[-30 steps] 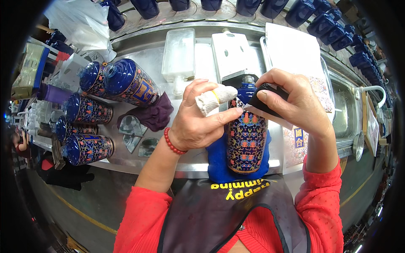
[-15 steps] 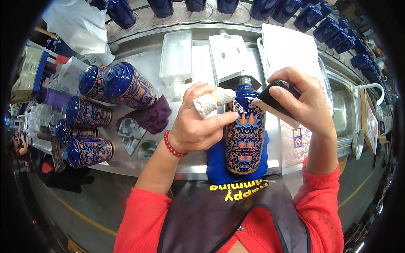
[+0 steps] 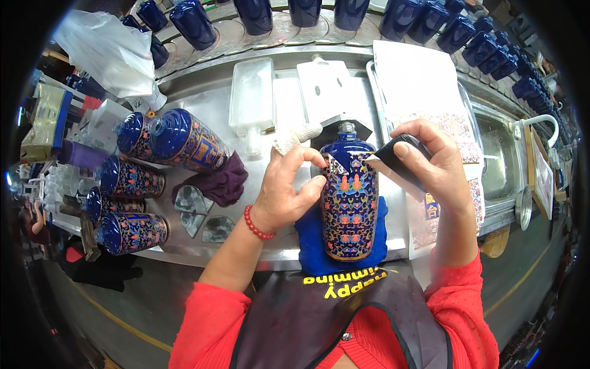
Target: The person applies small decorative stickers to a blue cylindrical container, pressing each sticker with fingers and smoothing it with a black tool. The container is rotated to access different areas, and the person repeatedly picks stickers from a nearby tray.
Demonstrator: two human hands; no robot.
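Observation:
A dark blue bottle (image 3: 349, 203) with a colourful floral wrap lies on its back on a blue cloth (image 3: 310, 246), its neck pointing away from me. At its left shoulder is my left hand (image 3: 287, 184), thumb and index finger apart beside the upper edge of the wrap. A white knit cover (image 3: 298, 138) sheathes one of its fingers. Over the right shoulder, my right hand (image 3: 433, 160) grips a black scraper (image 3: 402, 158) with a pale flat edge slanting toward the bottle. A pointed flap of the wrap (image 3: 337, 165) shows near the left hand.
Several wrapped bottles (image 3: 132, 177) lie at the left near a purple cloth (image 3: 228, 179). Clear bottle-shaped blocks (image 3: 252, 101) stand behind. Patterned sheets (image 3: 418, 80) lie at the right, before a sink (image 3: 496, 161). Plain blue bottles (image 3: 253, 15) line a conveyor (image 3: 279, 31) across the back.
My left hand has drawn back leftward off the bottle's shoulder, its covered finger now lifted away. My right hand keeps its grip on the scraper near the right shoulder. The view has shifted slightly.

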